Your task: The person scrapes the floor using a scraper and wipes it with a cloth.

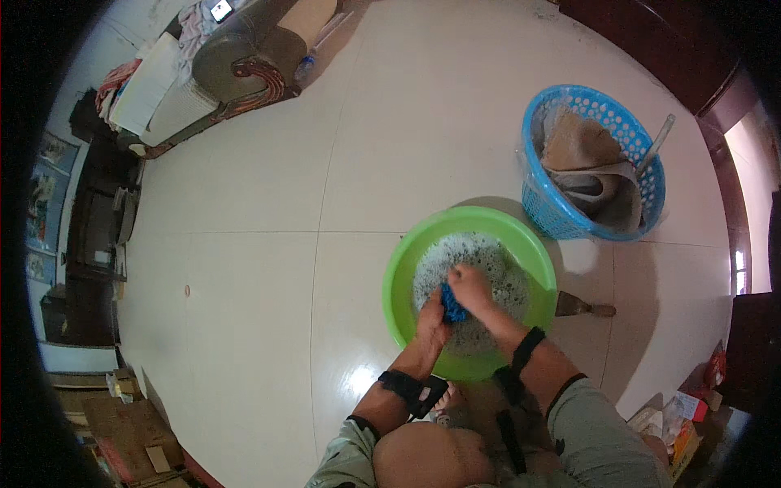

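The basin point(470, 236) is bright green, filled with white foam point(504, 281). The cloth point(451, 307) is deep blue. The basket point(543, 203), far right, is light blue with a pattern of holes, holding brown and grey clothes point(587, 159). The floor point(244, 268) is glossy cream tile. Both wrists wear black straps point(413, 389).

The pale tiled floor point(260, 268) carries a green basin point(407, 276), a blue basket point(541, 203) (holding cloth) and a scraper point(582, 307).
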Motion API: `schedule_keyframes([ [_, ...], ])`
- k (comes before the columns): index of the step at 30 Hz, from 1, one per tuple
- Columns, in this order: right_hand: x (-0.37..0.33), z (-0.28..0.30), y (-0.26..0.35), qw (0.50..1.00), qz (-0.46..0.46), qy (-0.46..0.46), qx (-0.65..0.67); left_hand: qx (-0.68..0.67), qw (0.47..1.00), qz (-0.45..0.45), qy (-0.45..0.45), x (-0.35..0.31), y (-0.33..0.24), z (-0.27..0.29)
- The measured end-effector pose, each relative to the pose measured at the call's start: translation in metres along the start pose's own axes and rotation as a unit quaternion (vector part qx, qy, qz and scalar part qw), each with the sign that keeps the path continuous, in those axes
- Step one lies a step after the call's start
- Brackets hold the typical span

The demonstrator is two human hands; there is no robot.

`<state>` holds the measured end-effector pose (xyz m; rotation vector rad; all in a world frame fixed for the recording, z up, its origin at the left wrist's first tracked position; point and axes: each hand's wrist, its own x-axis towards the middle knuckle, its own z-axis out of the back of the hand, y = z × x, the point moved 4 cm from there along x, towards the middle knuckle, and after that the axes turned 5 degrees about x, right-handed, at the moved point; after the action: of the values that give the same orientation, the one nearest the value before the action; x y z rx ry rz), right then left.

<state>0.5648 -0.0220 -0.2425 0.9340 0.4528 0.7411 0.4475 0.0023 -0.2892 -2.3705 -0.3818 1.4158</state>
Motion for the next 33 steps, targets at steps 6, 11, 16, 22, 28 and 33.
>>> schedule_keyframes([
  [6, -0.016, 0.007, -0.085, 0.992, -0.127, -0.023, 0.016, 0.387, 0.909, -0.147, -0.054, 0.001, -0.026, 0.029],
  [11, -0.01, 0.01, -0.074, 0.997, -0.021, 0.08, -0.005, 0.19, 0.973, -0.1, -0.083, 0.019, -0.007, 0.043],
  [16, -0.025, 0.008, -0.066, 0.952, -0.162, 0.092, 0.242, 0.093, 0.995, -0.005, -0.034, 0.011, 0.005, 0.019],
  [22, -0.064, 0.011, 0.062, 0.967, 0.124, 0.086, 0.206, -0.046, 0.991, 0.037, 0.124, 0.003, -0.013, 0.003],
  [28, -0.041, 0.01, 0.046, 0.983, 0.185, 0.012, 0.005, -0.079, 0.991, -0.085, 0.061, -0.01, -0.017, -0.025],
  [33, -0.036, -0.017, 0.024, 0.969, 0.029, 0.038, 0.241, 0.01, 0.997, -0.077, -0.003, -0.014, -0.003, -0.003],
])
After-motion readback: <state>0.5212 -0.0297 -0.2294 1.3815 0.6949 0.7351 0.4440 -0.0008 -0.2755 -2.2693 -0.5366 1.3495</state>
